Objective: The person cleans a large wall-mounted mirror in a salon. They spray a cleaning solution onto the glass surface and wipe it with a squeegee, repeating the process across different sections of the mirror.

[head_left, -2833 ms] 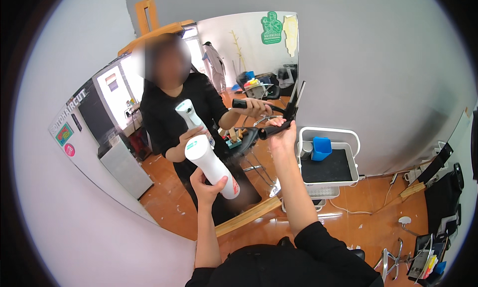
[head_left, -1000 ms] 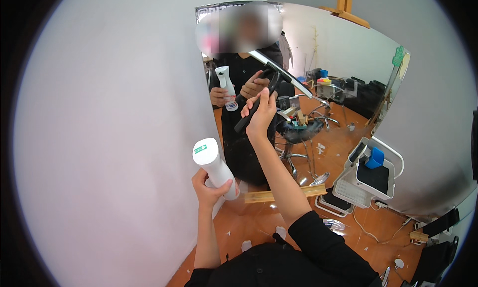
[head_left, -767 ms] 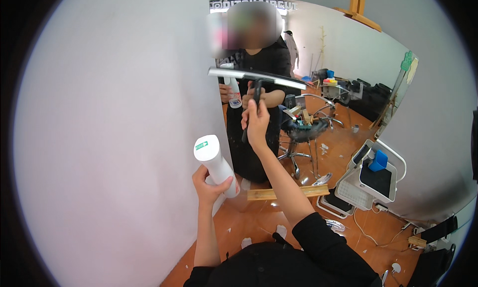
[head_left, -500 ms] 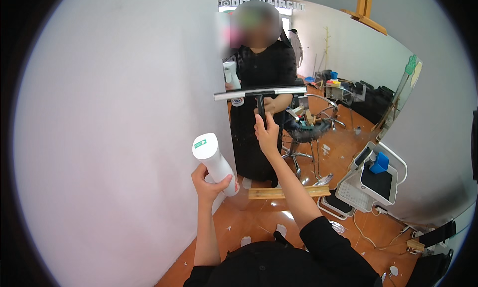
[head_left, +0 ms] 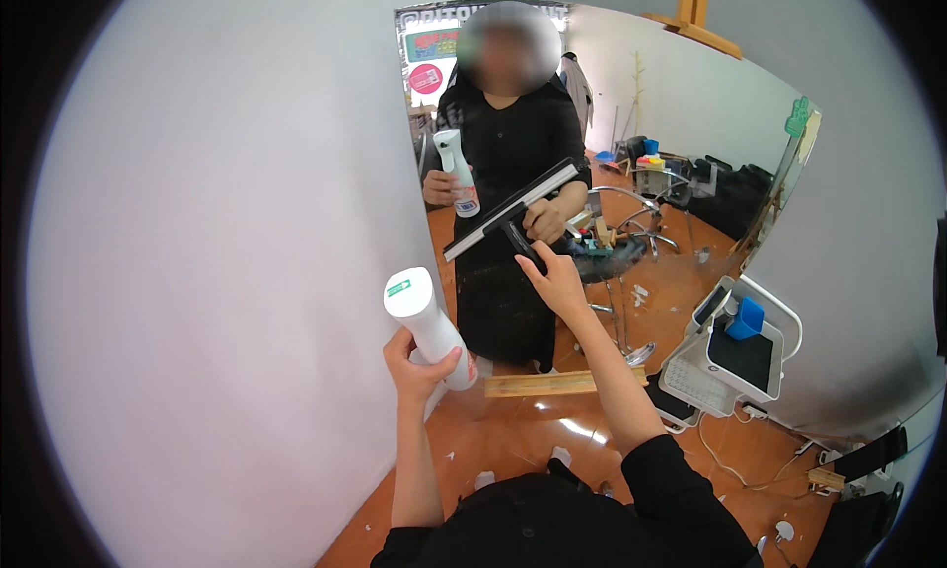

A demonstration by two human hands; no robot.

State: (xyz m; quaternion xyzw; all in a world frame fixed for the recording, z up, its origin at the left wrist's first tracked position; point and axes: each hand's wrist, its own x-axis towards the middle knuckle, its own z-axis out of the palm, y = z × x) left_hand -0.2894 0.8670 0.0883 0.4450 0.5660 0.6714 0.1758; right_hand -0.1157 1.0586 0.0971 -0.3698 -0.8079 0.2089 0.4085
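Note:
My left hand (head_left: pixel 419 367) is wrapped round a white spray bottle (head_left: pixel 434 326) with a broad rounded top, tilted in front of the pale wall. My right hand (head_left: pixel 556 284) grips the black handle of a squeegee (head_left: pixel 510 211). Its long blade slants from lower left to upper right, in front of the large wall mirror (head_left: pixel 681 109). Whether the blade touches the glass I cannot tell. Reflected in the mirror are my black clothes, the bottle and the squeegee.
A wooden ledge (head_left: pixel 538 384) runs along the mirror's foot. To the right stands a white trolley (head_left: pixel 781 369) holding a blue container (head_left: pixel 747 319). Cables (head_left: pixel 725 458) and black chair parts (head_left: pixel 860 529) are on the orange floor at the lower right. A plain wall (head_left: pixel 197 272) fills the left.
The squeegee has turned from level to a steep slant, its left end dropping. My right hand has shifted slightly right and down. The left hand and spray bottle have barely moved.

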